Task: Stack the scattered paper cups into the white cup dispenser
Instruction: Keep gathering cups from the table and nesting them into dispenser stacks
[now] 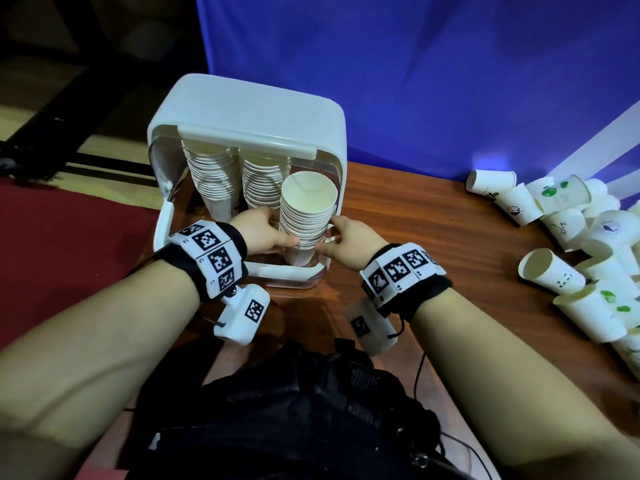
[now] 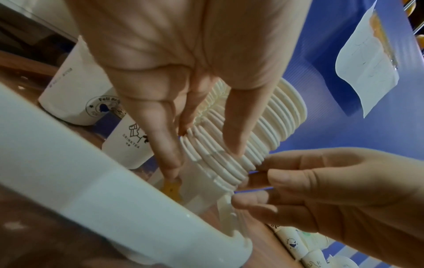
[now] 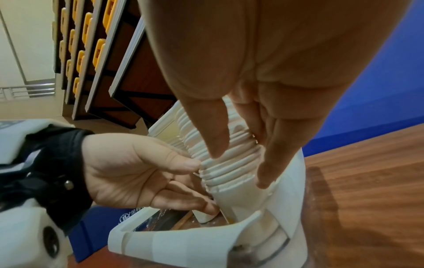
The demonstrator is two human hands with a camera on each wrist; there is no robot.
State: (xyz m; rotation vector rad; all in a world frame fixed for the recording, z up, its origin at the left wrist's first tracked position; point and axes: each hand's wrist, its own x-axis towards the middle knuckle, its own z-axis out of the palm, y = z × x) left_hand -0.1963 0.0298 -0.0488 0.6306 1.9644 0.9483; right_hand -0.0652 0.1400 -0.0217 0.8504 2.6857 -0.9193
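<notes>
The white cup dispenser [image 1: 249, 116] stands open-fronted on the wooden table, with two full columns of nested paper cups [image 1: 214, 174] inside at left and middle. A third stack of cups [image 1: 306, 216] leans toward me in the right slot, its base at the dispenser floor. My left hand [image 1: 277, 233] grips that stack's lower rims from the left and my right hand [image 1: 332, 237] grips them from the right. The left wrist view shows the left hand [image 2: 204, 159] and right hand [image 2: 263, 185] on the ribbed stack [image 2: 275, 123]. The right wrist view shows the right hand [image 3: 239, 168] straddling the stack [image 3: 229, 174] and the left hand [image 3: 201, 185] pinching it.
A heap of loose printed paper cups [image 1: 588, 244] lies on the table [image 1: 415, 220] at the right, against a blue backdrop [image 1: 415, 81]. The dispenser sits near the table's left edge, with red floor [image 1: 69, 230] beyond. The dispenser's low front rail [image 3: 183, 241] is just below my hands.
</notes>
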